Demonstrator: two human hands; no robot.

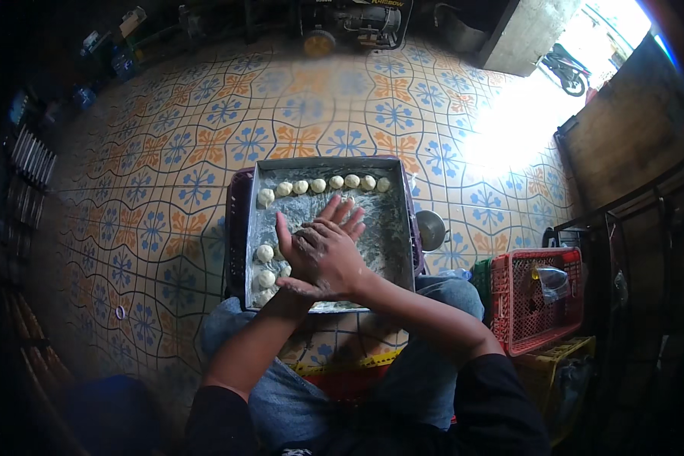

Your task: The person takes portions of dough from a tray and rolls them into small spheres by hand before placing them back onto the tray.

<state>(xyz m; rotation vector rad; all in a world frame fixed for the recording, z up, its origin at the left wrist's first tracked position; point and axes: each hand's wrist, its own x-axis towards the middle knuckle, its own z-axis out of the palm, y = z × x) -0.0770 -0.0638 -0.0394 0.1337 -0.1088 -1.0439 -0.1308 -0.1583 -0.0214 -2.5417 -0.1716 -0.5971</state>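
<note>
The right hand (334, 266) lay across the outspread left hand (299, 262) above the tray (386, 243), contents I couldn't tell; dough balls (318, 185) sat beyond and leftward.

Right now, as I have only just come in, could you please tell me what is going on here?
A seated person in blue denim jeans has the right hand laid across the left hand, over a rectangular, whitish-dusted grey metal tray. Whether anything lies between the two hands is hidden. Round, pale, dough-like balls form a row along the tray's far side, and more sit toward its near left corner.
</note>
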